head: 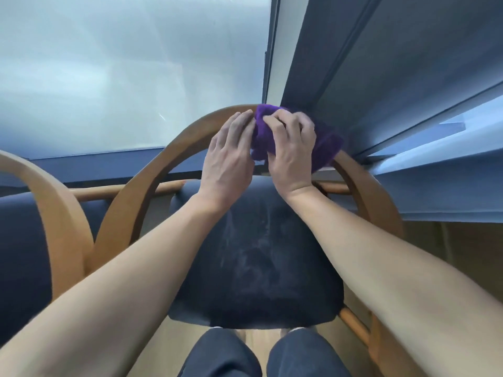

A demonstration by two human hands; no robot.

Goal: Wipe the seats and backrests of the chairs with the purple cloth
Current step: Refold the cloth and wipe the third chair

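Head view. The person is standing over one chair, with the purple cloth [325,144] lying bunched on the crown of the curved wooden backrest [174,148], at twelve o'clock from the dark seat [253,254].

The right hand [292,148] is curling its fingers over the cloth and gripping it against the rail. The left hand [231,153] is lying at nine o'clock of the cloth with its fingers fairly straight, the tips touching the cloth's edge and the rail. It is holding nothing that I can make out, and its thumb is hidden.

Risks, as judged:
- The cloth is riding the top edge with a loose fold hanging toward three o'clock. A hard stroke could push it over the back, toward the window frame [408,77].
- The cloth is wadded, so only a small patch is likely meeting the wood, and strokes may be skipping parts of the curve.
- The seat is showing pale streaks, and it may go unwiped if attention is staying on the rail.
- Downward pressure at the crown could rock the chair toward the frame.

Count:
- Chairs: two, one whole and a second chair [54,191] partly showing at nine o'clock.
- Cloths: one.
- Hands: two.
- Seats showing: two.
- Backrest arches showing: two.
- Knees: two, at six o'clock.
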